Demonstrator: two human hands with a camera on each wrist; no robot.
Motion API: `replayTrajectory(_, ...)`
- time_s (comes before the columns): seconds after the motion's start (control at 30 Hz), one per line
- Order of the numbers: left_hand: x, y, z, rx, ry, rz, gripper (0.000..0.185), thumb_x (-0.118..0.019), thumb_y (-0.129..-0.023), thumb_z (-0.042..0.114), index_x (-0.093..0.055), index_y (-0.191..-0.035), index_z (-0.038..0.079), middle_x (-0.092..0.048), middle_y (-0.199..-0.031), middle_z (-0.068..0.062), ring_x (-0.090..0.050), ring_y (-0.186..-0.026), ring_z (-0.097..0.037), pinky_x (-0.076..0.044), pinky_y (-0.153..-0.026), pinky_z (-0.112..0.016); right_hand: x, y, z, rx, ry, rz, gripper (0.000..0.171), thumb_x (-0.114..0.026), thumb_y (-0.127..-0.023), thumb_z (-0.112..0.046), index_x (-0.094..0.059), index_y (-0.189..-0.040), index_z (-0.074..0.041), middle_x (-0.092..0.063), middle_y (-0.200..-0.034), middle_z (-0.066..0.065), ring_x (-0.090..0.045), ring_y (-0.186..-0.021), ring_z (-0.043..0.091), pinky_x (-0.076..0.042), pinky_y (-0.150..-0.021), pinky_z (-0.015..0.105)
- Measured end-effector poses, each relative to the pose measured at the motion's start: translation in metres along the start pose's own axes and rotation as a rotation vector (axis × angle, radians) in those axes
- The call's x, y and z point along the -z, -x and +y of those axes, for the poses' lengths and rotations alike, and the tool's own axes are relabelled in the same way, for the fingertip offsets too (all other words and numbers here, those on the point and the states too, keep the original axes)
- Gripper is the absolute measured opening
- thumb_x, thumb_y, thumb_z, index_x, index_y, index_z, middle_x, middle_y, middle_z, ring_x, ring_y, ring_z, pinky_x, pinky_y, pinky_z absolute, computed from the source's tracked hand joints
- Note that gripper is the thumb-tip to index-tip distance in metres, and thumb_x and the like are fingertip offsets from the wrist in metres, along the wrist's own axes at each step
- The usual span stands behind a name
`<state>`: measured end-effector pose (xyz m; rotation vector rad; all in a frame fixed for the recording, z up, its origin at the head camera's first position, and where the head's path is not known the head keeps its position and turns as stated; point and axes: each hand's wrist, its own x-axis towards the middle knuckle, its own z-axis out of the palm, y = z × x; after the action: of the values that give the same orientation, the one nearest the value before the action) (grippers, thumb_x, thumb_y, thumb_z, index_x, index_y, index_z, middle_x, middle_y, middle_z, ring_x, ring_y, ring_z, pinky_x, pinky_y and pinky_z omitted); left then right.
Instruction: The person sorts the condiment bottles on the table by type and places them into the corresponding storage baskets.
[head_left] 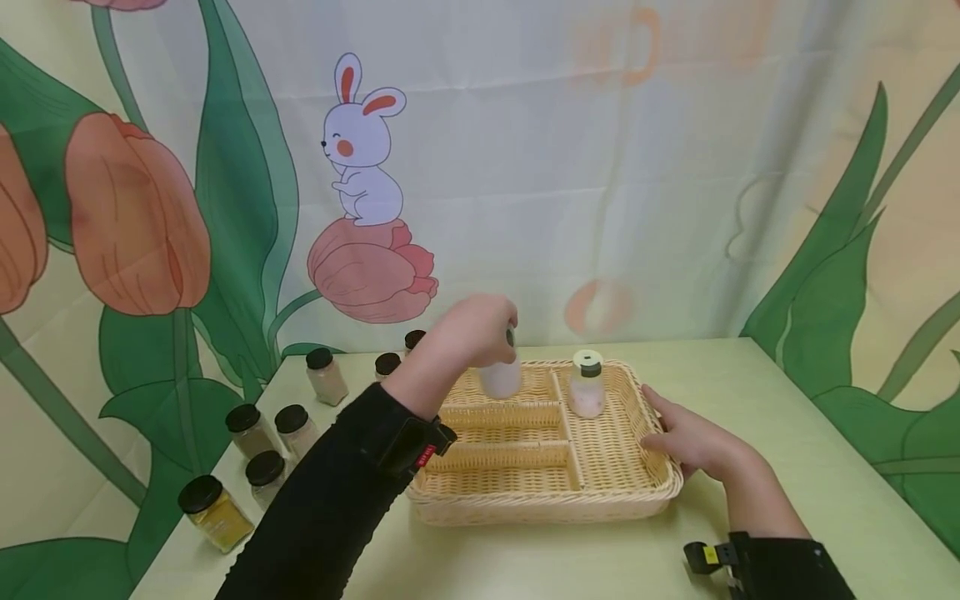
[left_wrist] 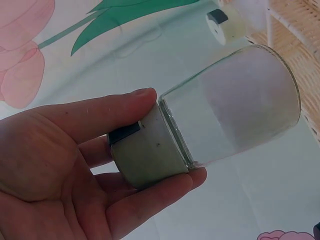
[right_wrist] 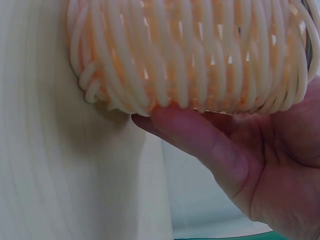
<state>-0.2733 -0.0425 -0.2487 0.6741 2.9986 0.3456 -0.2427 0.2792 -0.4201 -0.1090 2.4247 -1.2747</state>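
Hanging below left grip (head_left: 480,327): glass jar (head_left: 501,380), pinched by lid (left_wrist: 150,156).

A printed rabbit (head_left: 367,183) sits on a pink tulip (head_left: 363,275) on the cloth (head_left: 487,183) behind the table (head_left: 757,408)

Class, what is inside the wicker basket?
A pale-capped jar sits in the long right compartment. The left forearm and held jar hide parts of the left compartments.
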Motion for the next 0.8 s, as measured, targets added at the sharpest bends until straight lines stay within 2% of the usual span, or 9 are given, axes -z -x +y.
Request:
replayTrajectory(0.27, -0.006, -0.007, 0.010, -0.019, -0.030, 0.004, 0.038, -0.082, -0.084, 0.016, -0.071, -0.119, 0.005, -0.069, -0.108, -0.007, -0.062, -0.093, -0.021, -0.055, -0.079, -0.034, 0.001, 0.000, 0.000, 0.010, -0.009, -0.002, 0.091, -0.059, -0.100, -0.013, 0.006, -0.164, -0.014, -0.018, -0.154, 0.043, -0.068, -0.078, 0.028, -0.058, -0.057, 0.048)
replayTrajectory(0.53, -0.012, -0.010, 0.022, -0.033, -0.017, -0.005, 0.040, -0.082, -0.086, 0.018, -0.070, -0.122, 0.005, -0.069, -0.111, -0.008, -0.062, -0.095, -0.022, -0.055, -0.080, -0.035, 0.000, 0.001, -0.001, 0.000, 0.000, -0.001, 0.092, -0.060, -0.099, -0.013, 0.006, -0.164, -0.013, -0.018, -0.154, 0.043, -0.069, -0.078, 0.027, -0.058, -0.057, 0.047)
replayTrajectory(0.8, -0.019, -0.016, 0.034, -0.055, -0.043, -0.010, 0.038, -0.080, -0.088, 0.019, -0.069, -0.122, 0.006, -0.069, -0.110, -0.006, -0.063, -0.095, -0.020, -0.055, -0.079, -0.032, 0.001, 0.000, -0.001, -0.004, -0.003, 0.002, 0.092, -0.060, -0.099, -0.012, 0.006, -0.164, -0.013, -0.019, -0.154, 0.043, -0.069, -0.078, 0.027, -0.058, -0.057, 0.047)
